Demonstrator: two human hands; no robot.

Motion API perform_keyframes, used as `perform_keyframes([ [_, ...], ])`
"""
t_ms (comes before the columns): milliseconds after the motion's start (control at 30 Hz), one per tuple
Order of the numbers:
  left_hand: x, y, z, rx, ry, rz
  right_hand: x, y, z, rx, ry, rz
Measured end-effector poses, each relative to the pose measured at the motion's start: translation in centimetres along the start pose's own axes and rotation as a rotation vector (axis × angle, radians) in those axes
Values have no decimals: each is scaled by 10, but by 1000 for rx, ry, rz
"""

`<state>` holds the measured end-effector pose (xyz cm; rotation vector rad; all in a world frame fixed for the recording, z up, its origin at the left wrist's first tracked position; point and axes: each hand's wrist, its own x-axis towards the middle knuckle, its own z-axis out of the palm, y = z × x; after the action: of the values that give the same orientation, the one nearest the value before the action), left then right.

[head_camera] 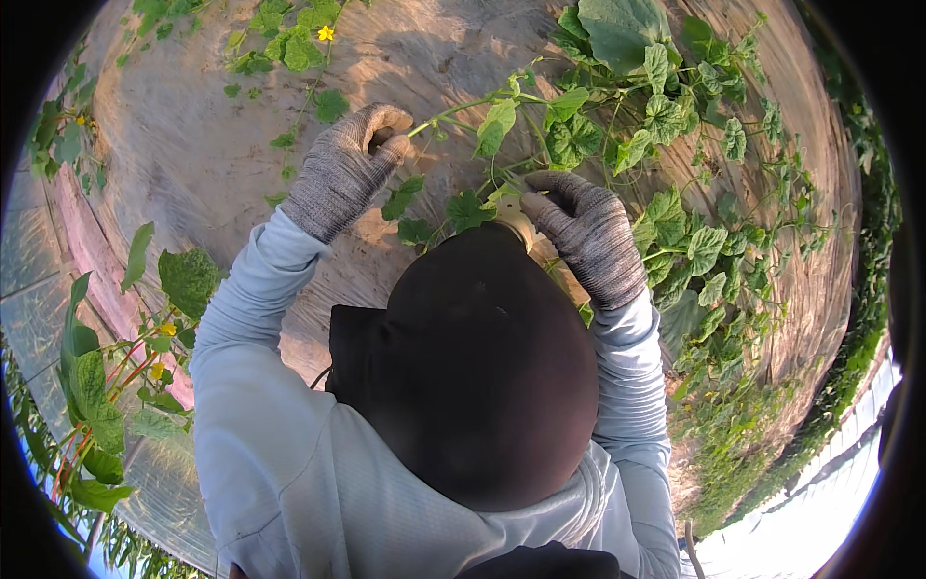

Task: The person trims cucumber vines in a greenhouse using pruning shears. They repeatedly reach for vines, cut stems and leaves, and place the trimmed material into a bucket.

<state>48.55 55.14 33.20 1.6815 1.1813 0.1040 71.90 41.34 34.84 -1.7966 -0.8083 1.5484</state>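
Observation:
My left hand (351, 170), in a grey knit glove, pinches the end of a green vine stem (463, 111) between thumb and fingers. From there the stem stretches right, bearing lobed leaves and curling tendrils, into a leafy cucurbit vine (579, 137). My right hand (582, 231), gloved the same way, is lower and to the right, with thumb and forefinger close together beside thin green growth. Whether something is caught between those fingertips cannot be made out. A small leaf (466, 210) shows between the hands, just past the dark cap (492, 362) on my head.
Sheeting (217, 145) that looks like plastic film covers the ground. Dense vines (709, 253) spread along the right. Another vine with a yellow flower (325, 33) lies at the top. Leafy plants (94, 391) with reddish strings stand at lower left, near my left arm.

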Motion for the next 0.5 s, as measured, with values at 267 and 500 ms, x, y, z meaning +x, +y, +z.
perform_keyframes([
  [267,-6,23,0,40,-65,16,20,24,19,-119,135,29],
  [500,-8,17,-5,0,-99,6,33,39,11,-190,6,-29],
])
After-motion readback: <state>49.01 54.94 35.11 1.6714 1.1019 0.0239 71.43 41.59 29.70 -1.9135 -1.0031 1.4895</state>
